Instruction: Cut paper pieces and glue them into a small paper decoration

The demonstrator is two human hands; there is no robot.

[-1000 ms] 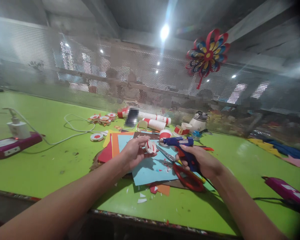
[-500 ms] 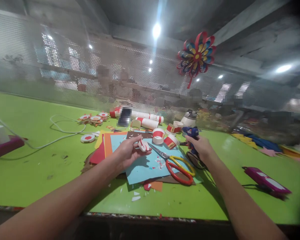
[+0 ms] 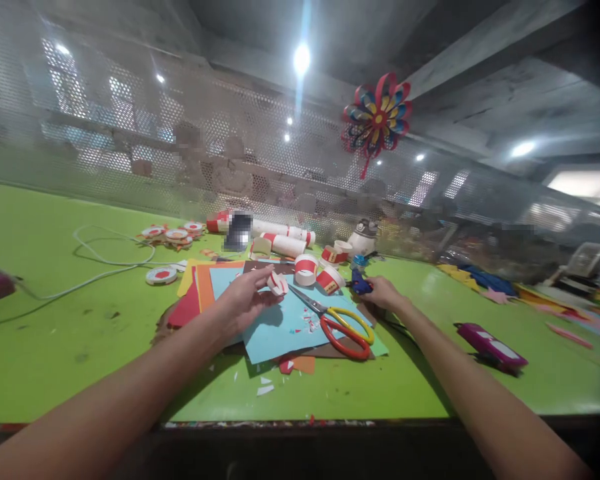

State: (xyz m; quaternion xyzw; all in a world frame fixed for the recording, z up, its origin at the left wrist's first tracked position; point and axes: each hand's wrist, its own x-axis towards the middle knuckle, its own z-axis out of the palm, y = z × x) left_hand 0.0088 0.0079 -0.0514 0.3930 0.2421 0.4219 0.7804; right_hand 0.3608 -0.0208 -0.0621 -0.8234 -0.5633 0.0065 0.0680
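Observation:
My left hand [image 3: 243, 303] pinches a small white paper ring with a red stripe [image 3: 277, 285] above the light blue paper [image 3: 270, 340]. On the right, my right hand [image 3: 384, 293] is closed round the handle of a blue glue gun [image 3: 361, 283], low near the table; its fingers are partly hidden. Between my hands lie scissors [image 3: 316, 306] with one red and one yellow handle, blades pointing toward the held ring. Just beyond the scissors sit red-and-white rings like cut paper cups [image 3: 306, 271].
White-and-red paper tubes [image 3: 285, 245] and a blurred dark object lie at the back. Several round paper pieces [image 3: 161, 276] and a white cable [image 3: 105, 265] are at left. A purple power strip [image 3: 493, 347] lies at right. A paper flower [image 3: 379, 119] hangs above.
My right hand has lowered the glue gun toward the table and tilted it. My left hand keeps its hold on the paper ring. The whole view has turned slightly right.

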